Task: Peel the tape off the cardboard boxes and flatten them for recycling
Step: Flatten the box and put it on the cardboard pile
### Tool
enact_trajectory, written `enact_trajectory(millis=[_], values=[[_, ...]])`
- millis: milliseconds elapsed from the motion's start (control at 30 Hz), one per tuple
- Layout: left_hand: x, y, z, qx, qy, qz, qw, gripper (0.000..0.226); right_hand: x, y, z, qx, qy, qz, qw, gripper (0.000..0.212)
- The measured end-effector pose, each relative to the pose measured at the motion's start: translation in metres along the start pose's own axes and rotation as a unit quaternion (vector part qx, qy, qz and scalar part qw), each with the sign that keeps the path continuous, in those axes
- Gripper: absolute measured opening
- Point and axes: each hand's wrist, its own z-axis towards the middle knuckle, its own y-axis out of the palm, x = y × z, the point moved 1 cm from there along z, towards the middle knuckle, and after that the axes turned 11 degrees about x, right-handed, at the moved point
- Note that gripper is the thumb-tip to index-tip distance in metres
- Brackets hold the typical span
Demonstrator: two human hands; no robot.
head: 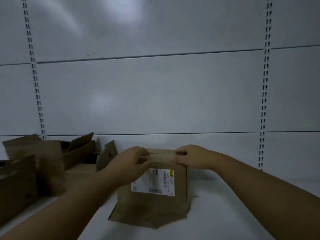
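A brown cardboard box [152,203] stands on the pale shelf surface in front of me, its near face carrying a white shipping label [154,182]. A slit shows along the seam on its top. My left hand [128,161] rests on the top left edge, fingers pinched at the seam. My right hand [190,157] presses on the top right edge, fingers curled over it. Flaps at the bottom of the box splay out towards me. I cannot make out any tape in the dim, blurred picture.
Several other opened cardboard boxes [34,163] with raised flaps crowd the left side of the shelf [233,205]. A grey metal back panel [155,94] with slotted uprights rises behind. To the right of the box lies bare shelf surface.
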Motion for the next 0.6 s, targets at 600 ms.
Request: enact_trajectory(millis=[600], values=[[-0.005,-0.011,0.001,0.097,0.196,0.112,0.969,0.017,-0.014,-0.023,-0.039,0.188,-0.118,0.192,0.956,0.034]])
